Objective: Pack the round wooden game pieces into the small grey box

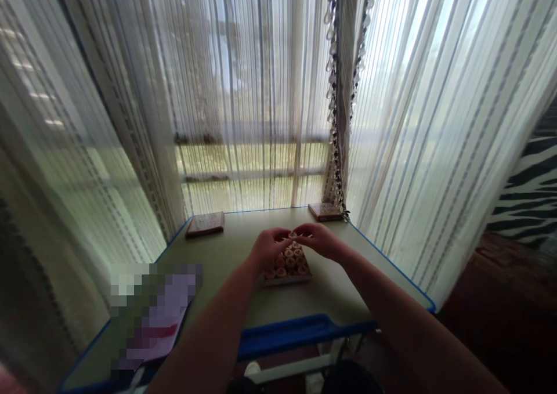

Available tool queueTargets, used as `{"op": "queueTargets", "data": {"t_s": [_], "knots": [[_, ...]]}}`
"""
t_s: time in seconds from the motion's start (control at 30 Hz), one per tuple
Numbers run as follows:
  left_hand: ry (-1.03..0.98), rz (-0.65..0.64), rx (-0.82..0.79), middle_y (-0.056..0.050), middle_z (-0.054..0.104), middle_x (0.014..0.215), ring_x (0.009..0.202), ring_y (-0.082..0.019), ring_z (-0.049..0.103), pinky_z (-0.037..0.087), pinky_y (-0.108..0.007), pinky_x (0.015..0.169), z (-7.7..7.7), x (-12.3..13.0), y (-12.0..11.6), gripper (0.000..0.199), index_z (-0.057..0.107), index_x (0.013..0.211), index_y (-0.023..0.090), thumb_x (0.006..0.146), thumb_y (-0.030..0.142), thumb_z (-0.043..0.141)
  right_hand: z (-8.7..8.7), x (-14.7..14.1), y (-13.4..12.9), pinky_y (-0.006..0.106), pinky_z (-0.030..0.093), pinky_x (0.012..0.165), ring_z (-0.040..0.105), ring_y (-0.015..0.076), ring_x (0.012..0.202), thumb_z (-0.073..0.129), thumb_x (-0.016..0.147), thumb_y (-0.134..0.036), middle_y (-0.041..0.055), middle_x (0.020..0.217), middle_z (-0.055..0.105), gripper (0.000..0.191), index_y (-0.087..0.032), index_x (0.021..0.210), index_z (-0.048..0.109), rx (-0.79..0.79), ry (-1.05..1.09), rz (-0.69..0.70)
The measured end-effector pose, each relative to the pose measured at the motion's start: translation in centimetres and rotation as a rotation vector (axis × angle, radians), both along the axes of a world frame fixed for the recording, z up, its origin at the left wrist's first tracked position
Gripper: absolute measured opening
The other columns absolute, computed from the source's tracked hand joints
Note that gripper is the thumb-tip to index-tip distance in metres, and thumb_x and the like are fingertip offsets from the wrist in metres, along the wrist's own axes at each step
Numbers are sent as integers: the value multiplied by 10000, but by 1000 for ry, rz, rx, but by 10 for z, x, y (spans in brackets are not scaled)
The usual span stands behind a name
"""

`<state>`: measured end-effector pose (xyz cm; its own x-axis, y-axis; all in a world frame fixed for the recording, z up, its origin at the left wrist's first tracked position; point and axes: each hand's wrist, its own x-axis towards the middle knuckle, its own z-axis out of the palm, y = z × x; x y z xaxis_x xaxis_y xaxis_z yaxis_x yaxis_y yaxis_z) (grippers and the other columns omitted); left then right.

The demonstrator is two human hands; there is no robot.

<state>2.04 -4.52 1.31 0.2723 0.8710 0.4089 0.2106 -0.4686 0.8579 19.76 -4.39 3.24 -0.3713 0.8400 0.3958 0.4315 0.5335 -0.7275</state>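
A shallow wooden box point(288, 279) filled with several round, light wooden pieces point(290, 261) sits near the middle of the pale green table. Over its far end, my left hand point(270, 246) and my right hand point(317, 238) come together from either side. Their fingertips are closed on one round piece point(293, 235) at the box's far edge. Both hands partly cover the far rows of pieces. The marks on the pieces are too small to read.
Flat wooden boxes lie at the table's back left point(205, 224) and back right point(325, 211). A blurred purple item point(167, 310) rests on the left. The table point(348, 289) has a blue edge and blue front tray point(287, 335). Sheer curtains point(261, 92) hang behind.
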Motion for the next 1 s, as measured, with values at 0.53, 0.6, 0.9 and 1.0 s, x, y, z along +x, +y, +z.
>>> {"op": "queueTargets", "data": {"t_s": [0.53,0.6,0.9,1.0], "knots": [[350,12,131,-29,646,692,626,-146,570,430,-229,563,6,2,-16,321,661,770,166,601,437,627,-34,5,-43,272,456,669,565,148,729,540,764,-336,58,850,623,241,-199,934,645,242,20,-125],[371,19,134,-28,641,669,599,-140,559,421,-224,537,4,2,-15,331,663,755,160,591,446,629,-34,6,-44,268,451,653,560,150,739,542,762,-336,59,858,624,240,-199,931,645,241,-21,-113],[366,-16,60,-42,634,685,615,-139,554,415,-224,537,4,0,-14,381,659,793,129,593,452,626,-38,5,-38,254,440,617,560,139,695,536,759,-354,60,868,646,273,-180,940,643,206,-35,-76],[362,-38,38,-44,637,710,643,-142,560,423,-228,557,5,0,-16,408,654,816,124,598,467,621,-40,6,-37,254,440,606,561,139,689,538,756,-353,59,864,649,276,-178,944,640,194,-8,-74]]}}
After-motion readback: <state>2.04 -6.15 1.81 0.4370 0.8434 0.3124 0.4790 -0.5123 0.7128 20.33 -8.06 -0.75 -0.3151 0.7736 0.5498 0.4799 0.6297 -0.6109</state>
